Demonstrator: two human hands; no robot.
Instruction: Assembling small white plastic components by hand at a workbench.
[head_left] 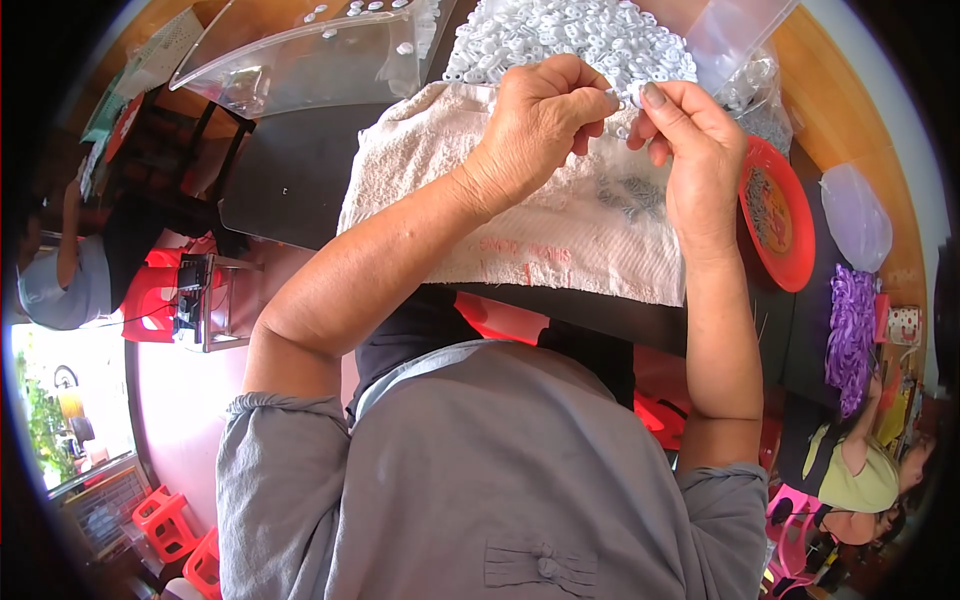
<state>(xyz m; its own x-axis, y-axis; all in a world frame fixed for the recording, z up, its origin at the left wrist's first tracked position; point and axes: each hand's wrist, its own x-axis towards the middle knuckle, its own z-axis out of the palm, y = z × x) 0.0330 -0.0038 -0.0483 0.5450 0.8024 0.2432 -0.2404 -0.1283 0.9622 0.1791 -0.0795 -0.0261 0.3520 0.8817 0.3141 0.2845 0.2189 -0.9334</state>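
My left hand (545, 115) is closed in a pinch, thumb against forefinger; what it holds is too small to make out. Close beside it, my right hand (705, 145) pinches a small white plastic piece (635, 97) between thumb and forefinger. Both hands are raised over the far part of a pale towel (430, 150), their fingertips almost meeting. Just beyond them spreads a heap of small white plastic pieces (560, 35), many with holes. A little pile of thin grey metal parts (630, 195) lies on the towel below my right hand.
A clear plastic bin (310, 70) stands at the far left of the dark table (300, 170). A red plate (800, 255) with metal parts lies right, near a bunch of purple strips (850, 335). Other people sit at left (65, 280) and right (860, 470). Red stools (165, 525) stand lower left.
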